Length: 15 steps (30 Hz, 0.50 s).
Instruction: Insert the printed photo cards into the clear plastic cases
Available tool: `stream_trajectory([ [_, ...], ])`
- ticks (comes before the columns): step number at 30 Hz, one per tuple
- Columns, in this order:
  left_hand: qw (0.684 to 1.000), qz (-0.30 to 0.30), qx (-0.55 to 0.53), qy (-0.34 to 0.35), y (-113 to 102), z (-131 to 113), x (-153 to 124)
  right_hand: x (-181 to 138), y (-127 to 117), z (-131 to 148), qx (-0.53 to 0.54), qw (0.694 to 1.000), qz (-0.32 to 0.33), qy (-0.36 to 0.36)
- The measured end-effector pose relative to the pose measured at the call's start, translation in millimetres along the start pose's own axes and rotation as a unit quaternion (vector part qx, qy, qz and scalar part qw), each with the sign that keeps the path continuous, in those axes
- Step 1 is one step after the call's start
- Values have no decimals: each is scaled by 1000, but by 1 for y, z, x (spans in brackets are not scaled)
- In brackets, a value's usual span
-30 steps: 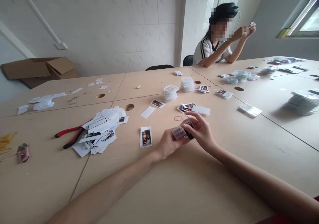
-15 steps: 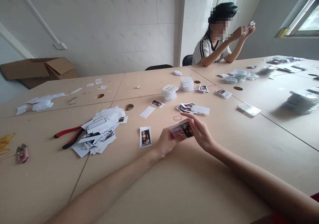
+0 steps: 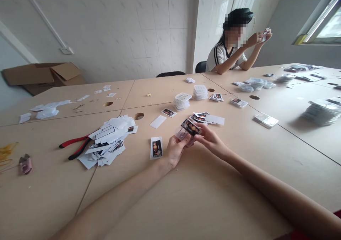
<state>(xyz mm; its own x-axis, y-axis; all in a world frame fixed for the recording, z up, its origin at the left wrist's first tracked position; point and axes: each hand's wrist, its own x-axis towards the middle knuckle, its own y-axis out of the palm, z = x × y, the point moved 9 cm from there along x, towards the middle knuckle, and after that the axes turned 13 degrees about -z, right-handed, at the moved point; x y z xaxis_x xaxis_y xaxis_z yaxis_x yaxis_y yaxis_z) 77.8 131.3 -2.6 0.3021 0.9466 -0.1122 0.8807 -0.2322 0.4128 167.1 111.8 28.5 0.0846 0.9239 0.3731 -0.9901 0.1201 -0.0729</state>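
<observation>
Between my hands, raised over the table, is a small clear plastic case (image 3: 180, 134) with a black printed card (image 3: 190, 127) on its upper part. My left hand (image 3: 176, 148) grips the case from the left, thumb across its front. At the card's right edge, my right hand (image 3: 211, 139) pinches with thumb and fingers. I cannot make out whether the card lies inside the case or on top of it. Just left of my left hand lies a white-edged printed card (image 3: 156, 148). Beyond my right hand is a small pile of printed cards (image 3: 199, 117).
Red-and-black-handled pliers (image 3: 77, 142) lie beside a heap of paper cards (image 3: 106, 147). Stacked clear cases (image 3: 182, 101) stand farther back, and more stacks (image 3: 323, 112) are at right. A co-worker (image 3: 226, 55) sits across the table, holding something small. Pink-handled cutters (image 3: 26, 164) lie far left.
The case and card have tilted so the black print faces me, and they sit slightly higher. My right hand's outstretched fingers have closed onto the card's edge. The view has shifted slightly.
</observation>
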Motion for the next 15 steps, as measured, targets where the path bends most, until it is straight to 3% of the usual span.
stream_trajectory([
  [2, 1000, 0, -1, 3, 0, -2, -1, 2, 0, -2, 25, 1000, -3, 5],
  [7, 995, 23, 80, 52, 7, -10, -9, 10, -26, -6, 37, 992, -118, 0],
  [11, 989, -14, 117, 91, 4, -15, -11, 8, -24, -1, -36, 992, -114, -29],
  [15, 986, -18, 144, 81, 3, -10, -11, 2, -16, 3, -130, 985, -105, -37],
])
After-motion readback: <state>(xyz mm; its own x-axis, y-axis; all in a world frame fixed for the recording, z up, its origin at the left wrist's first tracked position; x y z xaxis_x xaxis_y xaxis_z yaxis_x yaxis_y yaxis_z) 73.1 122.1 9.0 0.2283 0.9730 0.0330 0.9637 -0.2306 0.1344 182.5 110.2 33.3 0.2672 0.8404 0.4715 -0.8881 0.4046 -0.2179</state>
